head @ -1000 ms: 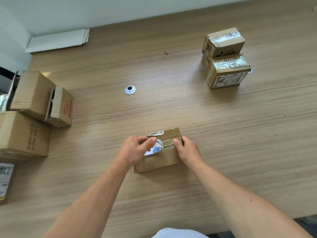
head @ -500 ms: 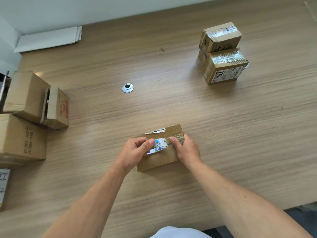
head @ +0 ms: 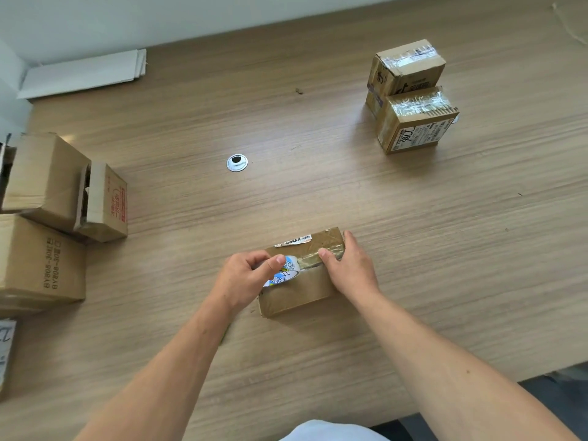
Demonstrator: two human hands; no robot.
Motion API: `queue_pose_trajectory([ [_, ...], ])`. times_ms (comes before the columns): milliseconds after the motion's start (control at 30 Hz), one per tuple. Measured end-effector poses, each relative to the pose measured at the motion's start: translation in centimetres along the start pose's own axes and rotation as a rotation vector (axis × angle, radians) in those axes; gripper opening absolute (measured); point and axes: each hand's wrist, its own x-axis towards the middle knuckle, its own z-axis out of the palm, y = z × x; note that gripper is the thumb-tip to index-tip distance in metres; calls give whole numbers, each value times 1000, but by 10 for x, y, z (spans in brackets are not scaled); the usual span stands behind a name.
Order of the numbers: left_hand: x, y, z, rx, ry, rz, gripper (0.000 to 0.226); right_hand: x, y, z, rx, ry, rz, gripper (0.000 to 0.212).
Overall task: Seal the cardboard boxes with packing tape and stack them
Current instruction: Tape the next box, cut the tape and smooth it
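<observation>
A flat cardboard box point(head: 299, 291) lies on the wooden table in front of me. My left hand point(head: 243, 280) grips a roll of clear packing tape point(head: 284, 271) with a blue and white core, held on top of the box. A strip of tape runs from the roll toward the box's right end. My right hand point(head: 350, 265) rests on that end, its thumb pressing the tape down and its fingers over the far right corner. At the far right stand taped boxes: one point(head: 405, 66) stacked on another and a labelled one point(head: 416, 120) in front.
Several untaped cardboard boxes sit at the left edge, one point(head: 47, 179) with an open side flap, a larger one point(head: 41, 265) below it. Flat white sheets point(head: 82, 73) lie at the back left. A round metal cable grommet point(head: 237, 162) is set in the table point(head: 445, 249).
My left hand has held its place with the roll while my right hand slid a little farther along the tape toward the box's right end. The view shifted slightly.
</observation>
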Motion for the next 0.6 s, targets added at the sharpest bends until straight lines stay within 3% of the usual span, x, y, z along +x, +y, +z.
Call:
queue_pose_trajectory([
  [67, -1, -1, 0, -51, 1, 11, 38, -3, -5, -1, -2, -48, 33, 98],
  [133, -4, -2, 2, -119, -19, 28, 45, -7, -6, 2, -3, -63, 39, 106],
  [233, -8, -9, 4, -205, -63, 47, 53, -11, -6, 5, -48, -47, 44, 108],
  [367, -10, -14, 0, -219, -65, 61, 46, -13, -7, 3, -79, -29, 31, 104],
  [600, -10, -10, -10, -39, -27, 60, 44, -16, -7, 5, -107, -13, 27, 101],
])
